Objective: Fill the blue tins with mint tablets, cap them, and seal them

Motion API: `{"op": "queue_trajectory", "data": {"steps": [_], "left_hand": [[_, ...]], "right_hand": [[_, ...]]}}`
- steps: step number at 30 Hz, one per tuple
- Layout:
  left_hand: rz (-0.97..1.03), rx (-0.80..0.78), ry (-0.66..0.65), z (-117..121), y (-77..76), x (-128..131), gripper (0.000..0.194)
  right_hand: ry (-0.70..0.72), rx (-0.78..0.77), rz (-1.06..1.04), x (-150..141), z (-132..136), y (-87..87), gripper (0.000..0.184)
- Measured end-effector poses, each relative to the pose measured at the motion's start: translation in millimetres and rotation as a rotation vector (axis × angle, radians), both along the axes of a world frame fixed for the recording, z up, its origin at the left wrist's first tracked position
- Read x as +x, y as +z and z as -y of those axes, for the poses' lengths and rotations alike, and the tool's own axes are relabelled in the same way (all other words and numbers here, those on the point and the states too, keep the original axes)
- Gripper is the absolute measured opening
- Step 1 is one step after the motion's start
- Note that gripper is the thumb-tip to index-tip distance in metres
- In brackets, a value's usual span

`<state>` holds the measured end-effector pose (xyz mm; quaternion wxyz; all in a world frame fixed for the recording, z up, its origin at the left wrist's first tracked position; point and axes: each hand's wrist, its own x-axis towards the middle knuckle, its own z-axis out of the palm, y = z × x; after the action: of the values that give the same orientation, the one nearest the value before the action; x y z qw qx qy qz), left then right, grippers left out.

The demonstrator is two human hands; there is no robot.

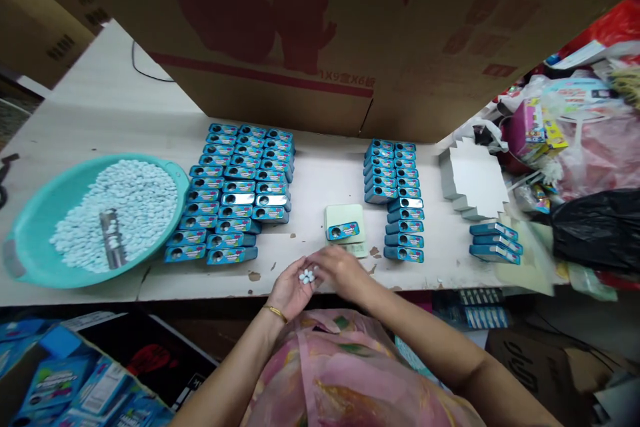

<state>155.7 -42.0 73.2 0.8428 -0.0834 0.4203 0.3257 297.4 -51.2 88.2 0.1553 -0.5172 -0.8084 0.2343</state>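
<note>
Several small pale candies (307, 276) lie in the cupped palm of my left hand (291, 287), held close to the table's front edge. My right hand (340, 271) is beside it, fingers curled together at the candies; whether a candy is between those fingertips is hidden. Just beyond my hands stands a small pale scale (350, 213). On it is one blue tin (343, 231) with a dark round hole in its top. To the left sits a turquoise basin (37, 230) of pale candies, with a metal scoop (113, 240) lying in them.
Blue tins stand in rows left (233, 210) and right (404, 223) of the scale. A large cardboard box (300, 33) closes off the back. White card pieces (475, 177) are stacked at right, behind three blue boxes (494, 243). More blue packs (57, 383) fill a box lower left.
</note>
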Motion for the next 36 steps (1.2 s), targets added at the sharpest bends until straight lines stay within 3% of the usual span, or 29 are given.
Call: {"op": "queue_trajectory", "data": {"steps": [4,10,15,24,29,32,36], "left_hand": [[0.057,-0.069,-0.064,13,-7.7,-10,0.029],[0.074,-0.077,-0.112,26,-10.9,-17,0.027],[0.065,-0.083,-0.04,22,-6.0,-14,0.019],[0.076,-0.105,-0.048,15,-4.4,-9,0.016],[0.023,-0.054,-0.099,9,-0.6,-5,0.022],[-0.015,-0.045,-0.114,6,-0.5,-5,0.025],[-0.03,-0.057,-0.114,9,-2.2,-7,0.025]], "right_hand": [[0.167,-0.022,0.168,-28,28,-1.4,0.03],[0.277,-0.079,0.102,-21,34,-2.9,0.021],[0.167,-0.109,0.05,-17,25,-6.2,0.016],[0.09,-0.034,-0.125,-15,19,-7.1,0.007],[-0.151,0.053,-0.313,13,-6,-6.9,0.01],[-0.224,0.099,-0.248,29,-25,-12.4,0.012],[-0.196,0.108,-0.068,38,-36,-18.5,0.015]]}}
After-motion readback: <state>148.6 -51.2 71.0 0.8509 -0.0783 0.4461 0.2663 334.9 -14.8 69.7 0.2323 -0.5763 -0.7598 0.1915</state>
